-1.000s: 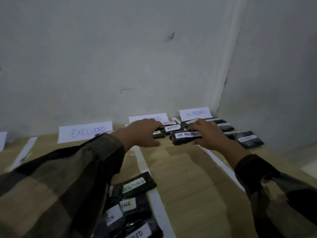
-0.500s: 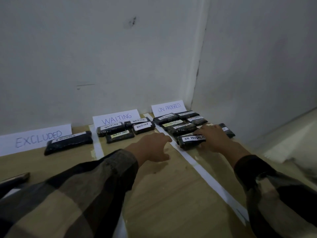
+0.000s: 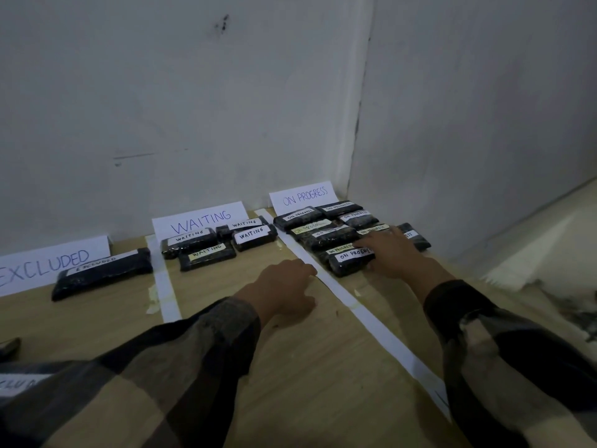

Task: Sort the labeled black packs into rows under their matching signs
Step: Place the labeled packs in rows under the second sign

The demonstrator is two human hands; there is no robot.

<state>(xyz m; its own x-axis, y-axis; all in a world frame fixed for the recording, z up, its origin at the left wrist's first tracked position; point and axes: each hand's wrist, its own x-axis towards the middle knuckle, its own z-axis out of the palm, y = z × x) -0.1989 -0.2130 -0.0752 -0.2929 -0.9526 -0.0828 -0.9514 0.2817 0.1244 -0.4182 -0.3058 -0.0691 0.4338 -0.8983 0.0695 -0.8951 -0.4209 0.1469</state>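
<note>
Three paper signs lean on the wall: EXCLUDED point(image 3: 48, 263), WAITING point(image 3: 200, 221) and ON PROGRESS point(image 3: 303, 197). One black pack point(image 3: 103, 273) lies under EXCLUDED. Several packs labeled WAITING point(image 3: 206, 258) lie under their sign, and several more fill the ON PROGRESS section. The nearest ON PROGRESS pack point(image 3: 350, 261) lies at the front of that group. My right hand point(image 3: 394, 253) rests on its right end, fingers stretched out over the packs behind it. My left hand point(image 3: 284, 286) hovers loosely curled beside the white strip and holds nothing.
White paper strips point(image 3: 164, 286) point(image 3: 371, 318) divide the wooden table point(image 3: 323, 367) into sections. Walls meet in a corner behind the ON PROGRESS sign. The table's right edge runs close past those packs. At the lower left a white label point(image 3: 19, 383) peeks out by my sleeve.
My right hand has set the ON PROGRESS pack down at the front of its group. My left hand has pulled back from the WAITING packs. The view has turned right.
</note>
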